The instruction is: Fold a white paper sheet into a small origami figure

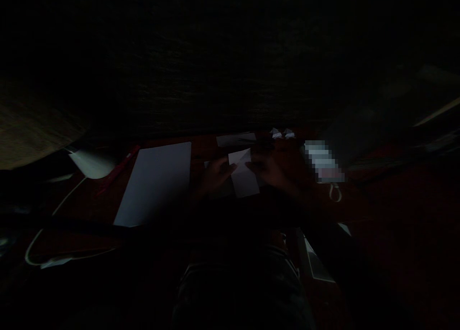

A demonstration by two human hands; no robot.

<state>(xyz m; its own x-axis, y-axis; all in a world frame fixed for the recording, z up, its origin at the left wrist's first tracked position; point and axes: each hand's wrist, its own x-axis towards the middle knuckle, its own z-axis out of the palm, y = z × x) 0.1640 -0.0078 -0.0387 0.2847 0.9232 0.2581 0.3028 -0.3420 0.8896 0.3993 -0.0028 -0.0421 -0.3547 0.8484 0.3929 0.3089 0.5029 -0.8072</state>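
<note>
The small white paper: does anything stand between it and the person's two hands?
Nothing visible does: the left hand and right hand both hold the paper directly, though the picture is very dark.

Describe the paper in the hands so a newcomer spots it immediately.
On the dark reddish table, look right of the large pale rectangle. The left hand and right hand grip a small creased paper, the only sheet being held.

left: slim red item (120,169) lies beside large white rectangle (161,179); pale cord (69,195) curves nearby | right: pixelated object (322,161) adjoins pale loop (339,192)
</note>
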